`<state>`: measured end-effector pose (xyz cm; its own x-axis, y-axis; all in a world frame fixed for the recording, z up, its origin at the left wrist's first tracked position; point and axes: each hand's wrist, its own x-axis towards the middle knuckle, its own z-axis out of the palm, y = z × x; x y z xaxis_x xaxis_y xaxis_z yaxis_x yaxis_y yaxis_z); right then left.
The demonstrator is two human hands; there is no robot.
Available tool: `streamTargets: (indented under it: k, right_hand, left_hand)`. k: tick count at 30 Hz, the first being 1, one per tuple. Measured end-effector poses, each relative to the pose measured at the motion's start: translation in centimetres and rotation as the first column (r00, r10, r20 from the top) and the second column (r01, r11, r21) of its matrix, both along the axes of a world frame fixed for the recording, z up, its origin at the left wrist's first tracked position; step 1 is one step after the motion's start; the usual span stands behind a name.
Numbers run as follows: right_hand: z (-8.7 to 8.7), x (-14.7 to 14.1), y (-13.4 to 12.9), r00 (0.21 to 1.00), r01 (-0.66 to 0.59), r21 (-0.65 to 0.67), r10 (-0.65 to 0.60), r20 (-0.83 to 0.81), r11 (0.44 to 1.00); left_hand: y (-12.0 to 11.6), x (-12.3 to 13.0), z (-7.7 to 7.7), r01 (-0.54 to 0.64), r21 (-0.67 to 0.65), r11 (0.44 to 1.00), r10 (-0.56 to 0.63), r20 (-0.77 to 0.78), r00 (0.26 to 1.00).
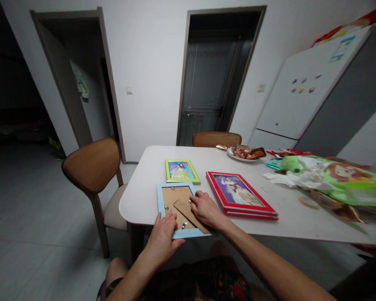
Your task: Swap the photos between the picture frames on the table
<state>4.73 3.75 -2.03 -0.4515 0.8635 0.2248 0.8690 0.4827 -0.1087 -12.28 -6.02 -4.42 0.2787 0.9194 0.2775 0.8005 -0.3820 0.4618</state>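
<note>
A light blue picture frame (160,203) lies face down at the table's near edge, its brown backing board (171,195) showing. Small metal clips (184,224) sit along the backing, and a brown stand leg (188,217) lies slantwise across it. My left hand (163,234) grips the frame's lower left corner, thumb apart from the fingers. On the right side, my right hand (205,210) has its fingers bent, the tips pressed at a metal clip (190,202); the hand partly hides the board and the stand leg.
Beyond the blue frame lies a green picture frame (167,170). To the right are stacked red picture frames (217,194). Farther off stand a plate (232,155) of wrapped snacks, crumpled white tissue (307,177) and a green plastic bag (347,188). Wooden chairs (94,167) flank the table (144,188).
</note>
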Motion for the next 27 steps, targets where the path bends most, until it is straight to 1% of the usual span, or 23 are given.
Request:
streamTargets:
  k: [7, 10, 11, 13, 15, 17, 19, 21, 27]
  right_hand:
    - [-0.5, 0.8, 0.0, 1.000, -0.025, -0.016, 0.025, -0.015, 1.000]
    - [-0.6, 1.0, -0.9, 0.998, -0.010, 0.024, 0.012, -0.061, 1.000]
    - [-0.6, 1.0, -1.4, 0.996, -0.027, 0.053, 0.031, -0.082, 0.998]
    - [-0.5, 0.8, -2.6, 0.982, -0.128, 0.102, 0.141, -0.126, 0.986]
    - [-0.3, 0.5, -4.0, 0.940, -0.284, 0.100, 0.298, -0.165, 0.954]
    - [-0.2, 0.1, -5.2, 0.897, -0.393, 0.073, 0.400, -0.188, 0.917]
    - [-0.2, -0.2, -5.9, 0.883, -0.426, 0.057, 0.429, -0.192, 0.903]
    - [-0.2, -0.2, -6.2, 0.882, -0.427, 0.055, 0.429, -0.196, 0.903]
    - [0.1, 0.0, -6.0, 0.876, -0.436, 0.035, 0.433, -0.211, 0.899]
  left_hand:
    - [0.0, -0.1, 0.4, 0.007, -0.013, 1.000, -0.007, 0.041, 0.999]
    - [0.2, -0.5, 0.5, 0.026, -0.025, 0.999, -0.025, 0.050, 0.998]
    - [0.2, -0.7, 0.5, 0.032, -0.030, 0.999, -0.030, 0.052, 0.998]
    - [0.4, -1.0, 0.5, 0.040, -0.038, 0.998, -0.038, 0.058, 0.998]
    - [0.5, -1.2, 0.4, 0.041, -0.044, 0.998, -0.038, 0.065, 0.997]
    - [0.5, -1.2, 0.4, 0.038, -0.049, 0.998, -0.035, 0.070, 0.997]
    - [0.5, -1.1, 0.5, 0.036, -0.051, 0.998, -0.032, 0.075, 0.997]
    - [0.5, -1.0, 0.6, 0.036, -0.050, 0.998, -0.032, 0.081, 0.996]
    - [0.5, -1.1, 0.4, 0.036, -0.043, 0.998, -0.032, 0.100, 0.994]
